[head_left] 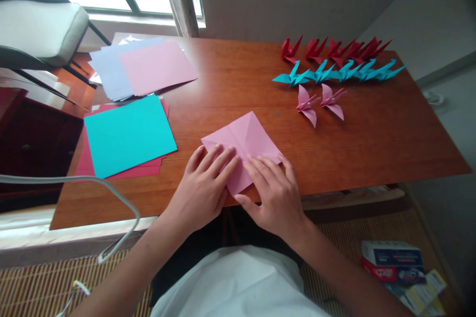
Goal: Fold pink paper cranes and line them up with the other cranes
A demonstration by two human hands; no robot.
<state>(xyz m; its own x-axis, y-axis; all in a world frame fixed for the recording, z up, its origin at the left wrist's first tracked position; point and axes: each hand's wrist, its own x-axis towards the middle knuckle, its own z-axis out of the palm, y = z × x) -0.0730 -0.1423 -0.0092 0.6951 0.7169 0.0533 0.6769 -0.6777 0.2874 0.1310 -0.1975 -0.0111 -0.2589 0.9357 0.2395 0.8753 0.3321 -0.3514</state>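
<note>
A square of pink origami paper with crease lines lies at the table's near edge, one corner pointing away from me. On its left half rests my left hand, fingers stretched out and pressing the sheet down. My right hand lies over the right half, fingers extended and its thumb at the near edge. The fingertips of both hands come close together near the paper's middle. Part of the sheet is hidden beneath them.
Folded cranes stand at the back right: several red, several blue and two pink. Left are a turquoise sheet on red paper, and a pink sheet on pale sheets. A white cable arcs at the left front.
</note>
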